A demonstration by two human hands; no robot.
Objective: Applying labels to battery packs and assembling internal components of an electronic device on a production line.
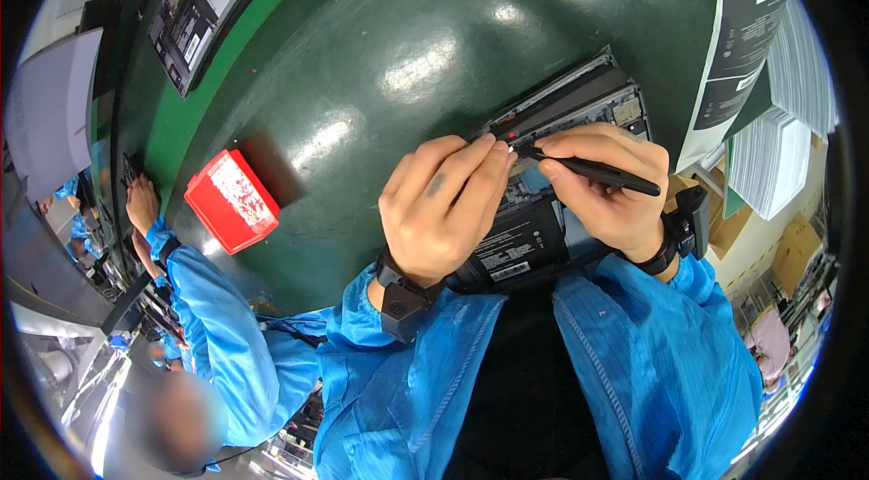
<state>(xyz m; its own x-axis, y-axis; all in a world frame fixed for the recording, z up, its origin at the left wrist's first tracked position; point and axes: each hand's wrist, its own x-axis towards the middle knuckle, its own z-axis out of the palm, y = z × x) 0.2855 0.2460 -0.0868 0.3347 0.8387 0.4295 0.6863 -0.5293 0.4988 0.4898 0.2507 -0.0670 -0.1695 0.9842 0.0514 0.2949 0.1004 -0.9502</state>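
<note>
An opened laptop (579,231) lies in front of me, its inner boards and black battery (507,245) exposed. My right hand (611,186) grips slim black tweezers (606,174), slanted with the tip toward the left fingertips. My left hand (444,204) is closed over the laptop's left part, fingers pressed together near the tweezers' tip. A small pale bit shows between tip and fingers; I cannot make out what it is. Behind the hands runs the laptop's long dark hinge side (566,100), with a small red spot near the left fingertips.
A red box (233,201) stands left on the green table (380,145). Another opened laptop (204,9) lies at the far left. A co-worker's hand (142,204) in a blue sleeve reaches in there. Printed black sheets (738,46) and paper stacks (769,163) line the right side.
</note>
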